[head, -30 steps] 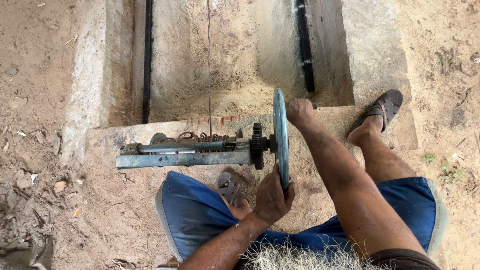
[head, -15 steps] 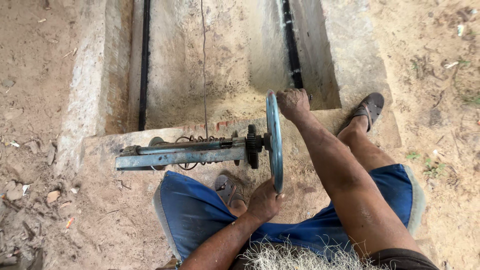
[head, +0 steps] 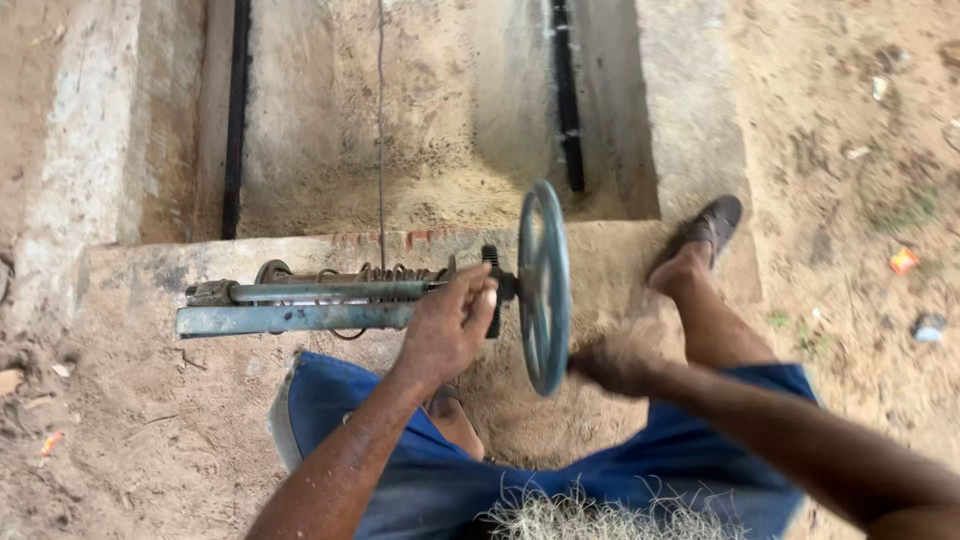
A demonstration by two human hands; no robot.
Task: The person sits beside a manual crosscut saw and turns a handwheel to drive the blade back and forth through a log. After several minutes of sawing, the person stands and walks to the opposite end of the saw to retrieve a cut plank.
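Observation:
A blue-grey metal handwheel (head: 543, 250) stands edge-on at the right end of a horizontal steel shaft and bar (head: 300, 305), which lies on a concrete ledge (head: 130, 270). My left hand (head: 448, 328) is wrapped over the shaft just left of the wheel, beside a small black gear (head: 490, 256). My right hand (head: 612, 362) is blurred and low, with its fingers curled against the wheel's lower rim. A thin wire (head: 380, 130) runs from the shaft away over the pit. I sit in blue shorts (head: 330, 400) with my legs on either side of the machine.
Behind the ledge is a sunken concrete pit (head: 440, 120) with a sandy floor and black rails (head: 237, 110) along both walls. My sandalled right foot (head: 705, 235) rests on the ledge's right end. Bare dirt with scraps of litter (head: 903, 260) lies on both sides.
My right hand has swung from the wheel's top down to its lower rim. My left hand left the lower rim and moved up onto the shaft beside the gear.

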